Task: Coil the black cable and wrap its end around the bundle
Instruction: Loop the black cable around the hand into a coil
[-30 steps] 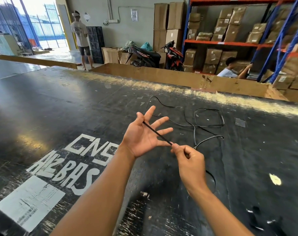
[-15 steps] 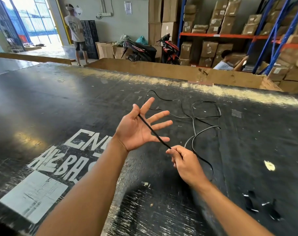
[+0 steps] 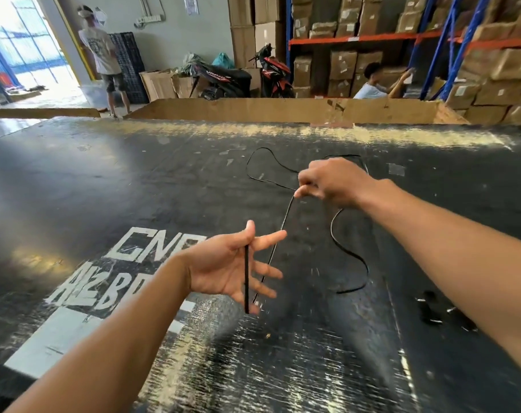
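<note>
Head view. We see the left hand (image 3: 223,266) raised palm-up over the black counter (image 3: 104,180), fingers fanned, with the stiff end section of the black cable (image 3: 350,254) standing across the palm; the thumb seems to press it against the base of the fingers, so this grip is spread yet pins the cable end. From below the palm the cable rises as a taut strand to the right hand (image 3: 332,181), whose grip is pressed together, pinching the cable between thumb and fingertips (image 3: 298,192). A second earlier the right hand sat low and close beside the left, holding the cable just past the left fingertips; it has since travelled up and away toward the far side of the counter, drawing out a longer run between the two hands, while the left hand has turned so that the end section now stands nearly upright. We judge this to be the paying-out stroke of a first turn: no loop yet lies around the left hand. The remaining cable lies slack on the counter, one curve near the right forearm and a wider loop beyond the right hand, partly hidden by it. Nearly all of the coiling is still to be done, and the end wrap has not begun.
</note>
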Motion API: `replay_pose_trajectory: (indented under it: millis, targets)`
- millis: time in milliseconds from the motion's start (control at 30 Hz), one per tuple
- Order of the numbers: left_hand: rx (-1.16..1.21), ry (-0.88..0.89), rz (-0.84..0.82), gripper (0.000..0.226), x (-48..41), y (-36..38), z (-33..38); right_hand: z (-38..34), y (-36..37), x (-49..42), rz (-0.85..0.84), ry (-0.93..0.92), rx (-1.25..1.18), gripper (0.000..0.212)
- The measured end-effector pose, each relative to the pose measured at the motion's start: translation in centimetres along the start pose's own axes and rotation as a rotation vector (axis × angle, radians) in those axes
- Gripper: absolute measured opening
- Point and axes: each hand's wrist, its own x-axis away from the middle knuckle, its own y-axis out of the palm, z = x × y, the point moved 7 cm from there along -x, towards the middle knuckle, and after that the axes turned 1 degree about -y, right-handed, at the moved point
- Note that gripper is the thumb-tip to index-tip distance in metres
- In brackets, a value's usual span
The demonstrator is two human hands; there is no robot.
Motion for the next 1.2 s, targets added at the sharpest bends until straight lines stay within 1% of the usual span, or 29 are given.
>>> replay_pose_trajectory:
  millis: [133,233,300,400,533,633,667,733,867,967,1067,1200]
  targets:
    - [0.047,0.036,0.135,0.063,-0.2,-1.2,-0.2,-1.1,-2.1,-1.8,0.031,0.002,-0.095,0.027]
    - [0.094,0.074,0.219,0.062,-0.5,-2.1,0.5,-2.5,-3.3,-2.1,0.094,0.000,-0.142,0.023]
    - [0.145,0.150,0.291,0.061,-0.2,-3.2,1.7,-3.1,-3.8,-1.5,0.129,0.035,-0.217,0.023]
    - [0.198,0.276,0.358,0.060,0.4,-4.6,4.0,-4.4,-3.3,0.2,0.135,0.089,-0.422,0.025]
    - [0.225,0.376,0.361,0.061,0.6,-4.8,6.4,-6.4,0.5,3.4,0.056,0.198,-0.673,0.029]
    - [0.245,0.417,0.338,0.060,0.4,-4.7,7.3,-7.6,3.8,6.0,-0.043,0.309,-1.001,0.029]
    - [0.253,0.437,0.333,0.060,0.3,-4.8,7.6,-8.3,4.6,6.8,-0.086,0.319,-1.099,0.029]
    - [0.269,0.481,0.326,0.059,0.3,-5.0,8.0,-9.5,5.9,8.2,-0.152,0.291,-1.186,0.027]
    - [0.322,0.552,0.260,0.057,0.2,-4.6,9.1,-10.0,8.5,9.6,-0.234,0.274,-1.201,0.027]
    - [0.321,0.568,0.183,0.057,0.0,-3.7,9.8,-9.2,10.5,9.1,-0.277,0.299,-1.134,0.027]
    - [0.274,0.531,0.112,0.057,-0.4,-2.3,10.2,-7.4,12.0,7.9,-0.273,0.323,-1.068,0.027]
    - [0.216,0.500,0.020,0.057,-0.7,-0.4,10.2,-5.0,12.1,5.7,-0.218,0.338,-1.006,0.031]
